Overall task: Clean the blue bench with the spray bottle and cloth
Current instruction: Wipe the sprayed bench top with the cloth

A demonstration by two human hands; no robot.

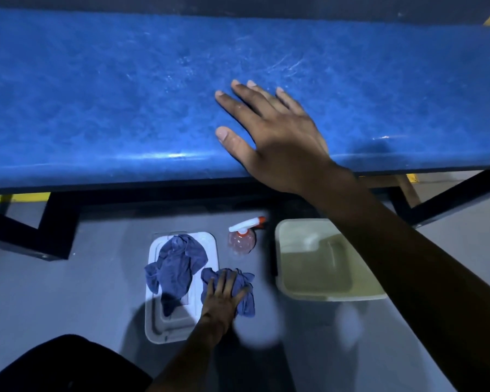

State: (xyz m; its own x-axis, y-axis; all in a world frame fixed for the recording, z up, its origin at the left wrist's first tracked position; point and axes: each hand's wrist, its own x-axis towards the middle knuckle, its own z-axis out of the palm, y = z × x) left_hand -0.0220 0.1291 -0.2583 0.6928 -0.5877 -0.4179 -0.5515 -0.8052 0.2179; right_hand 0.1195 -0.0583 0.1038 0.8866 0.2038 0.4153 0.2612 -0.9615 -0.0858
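The long blue bench (pixel 125 89) spans the top of the view, its surface scuffed and streaked. My right hand (pixel 272 128) lies flat on it near the front edge, fingers spread and holding nothing. Down on the grey floor, my left hand (pixel 224 295) closes over a crumpled blue cloth (pixel 245 292). Just beyond that cloth a clear spray bottle (pixel 241 240) with a white and orange trigger head stands upright, apart from both hands. A second blue cloth (pixel 176 267) lies bunched on a white tray (pixel 160 329) to the left.
A pale open bin (pixel 303 295) stands on the floor right of the bottle, under my right forearm. Black bench legs (pixel 54 230) angle down at left and right. My dark-clothed knee (pixel 54 366) fills the bottom left corner.
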